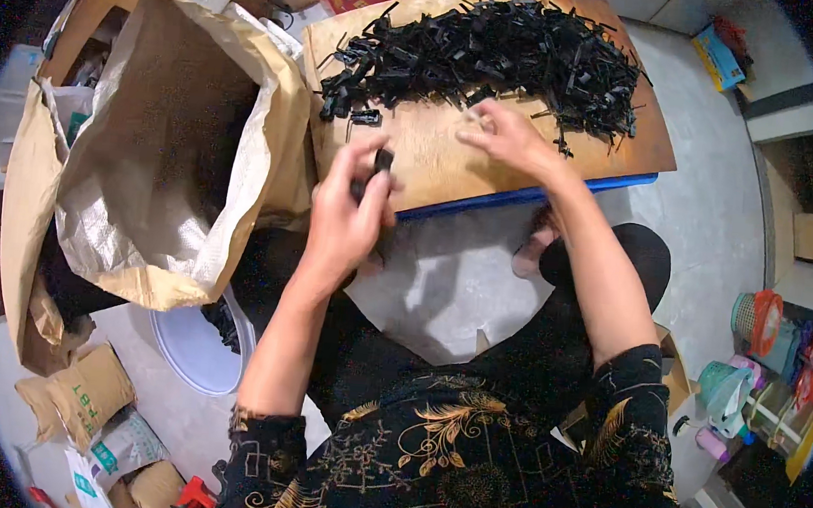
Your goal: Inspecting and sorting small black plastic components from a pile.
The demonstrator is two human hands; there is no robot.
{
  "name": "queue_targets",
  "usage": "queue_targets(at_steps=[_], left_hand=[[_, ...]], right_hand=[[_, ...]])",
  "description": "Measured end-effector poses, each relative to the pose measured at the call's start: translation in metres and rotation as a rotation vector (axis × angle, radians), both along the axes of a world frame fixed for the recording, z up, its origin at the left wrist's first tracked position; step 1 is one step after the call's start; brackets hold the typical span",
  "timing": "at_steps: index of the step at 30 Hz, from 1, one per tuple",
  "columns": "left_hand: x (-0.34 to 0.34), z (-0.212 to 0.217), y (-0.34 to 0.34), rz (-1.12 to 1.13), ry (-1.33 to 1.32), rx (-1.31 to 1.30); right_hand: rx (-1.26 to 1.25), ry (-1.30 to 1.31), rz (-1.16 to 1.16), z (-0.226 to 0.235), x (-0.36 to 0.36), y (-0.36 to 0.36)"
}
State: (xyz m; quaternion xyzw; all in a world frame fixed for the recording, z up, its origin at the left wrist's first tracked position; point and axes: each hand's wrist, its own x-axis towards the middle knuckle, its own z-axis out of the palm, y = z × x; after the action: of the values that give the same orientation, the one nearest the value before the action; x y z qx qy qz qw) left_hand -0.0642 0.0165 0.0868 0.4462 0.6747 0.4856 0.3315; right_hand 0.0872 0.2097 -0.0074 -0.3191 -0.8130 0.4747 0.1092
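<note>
A small black plastic piece (382, 161) is held in the closed fingers of the left hand (347, 216), just over the near edge of the wooden board (433, 156); the right hand (506, 138) is laid on the board at the near fringe of the heap of black plastic pieces (498, 56), fingers loosely bent, and whether anything is pinched in them cannot be told; a large open paper sack (163, 130) is stood to the left, with a white bucket (194, 347) below it
</note>
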Motion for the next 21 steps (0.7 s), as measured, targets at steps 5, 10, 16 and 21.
queue_targets(at_steps=[5,10,16,21], left_hand=[[0.002,0.022,-0.116,-0.067,0.523,0.071],[-0.046,0.007,-0.212,0.221,0.747,-0.091],[-0.116,-0.028,-0.268,0.302,1.175,-0.343],[-0.052,0.012,-0.2,0.36,0.593,-0.039]], right_hand=[[0.351,-0.35,-0.301,-0.016,-0.012,-0.006],[0.486,-0.239,-0.388,-0.038,-0.017,-0.006],[0.246,-0.066,-0.298,-0.027,-0.008,-0.015],[0.071,0.105,-0.068,0.052,0.002,-0.06]])
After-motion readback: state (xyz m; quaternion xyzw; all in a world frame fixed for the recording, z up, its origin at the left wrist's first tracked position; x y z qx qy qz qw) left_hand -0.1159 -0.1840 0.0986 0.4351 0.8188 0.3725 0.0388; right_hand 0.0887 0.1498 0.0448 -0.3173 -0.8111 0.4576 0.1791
